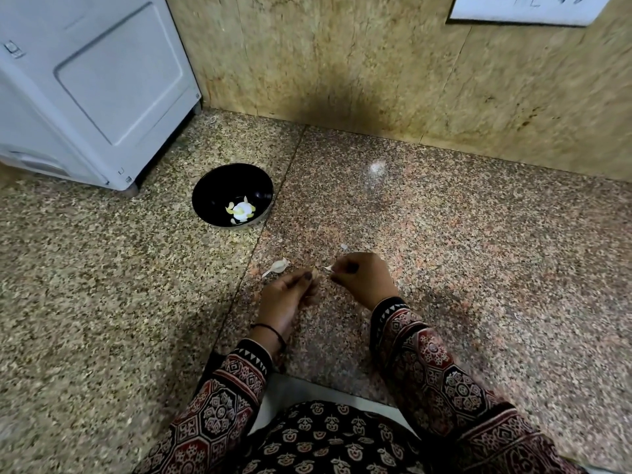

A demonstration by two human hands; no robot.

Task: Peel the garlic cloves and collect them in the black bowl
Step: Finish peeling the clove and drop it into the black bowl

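Note:
The black bowl [208,186] stands on the speckled granite counter, up and to the left of my hands, with peeled pale cloves [240,209] at its bottom. My left hand [289,297] has its fingers curled round something small, mostly hidden, likely a garlic clove. My right hand [362,278] pinches a thin white strip of garlic skin [326,267] that points toward the left hand. An unpeeled clove [278,266] lies on the counter just above my left hand. A tiny white skin scrap [344,247] lies above my right hand.
A white appliance [92,87] stands at the back left, close to the bowl. A tiled wall [376,70] with a white switch plate [526,8] closes off the back. The counter's front edge [307,379] runs just under my forearms.

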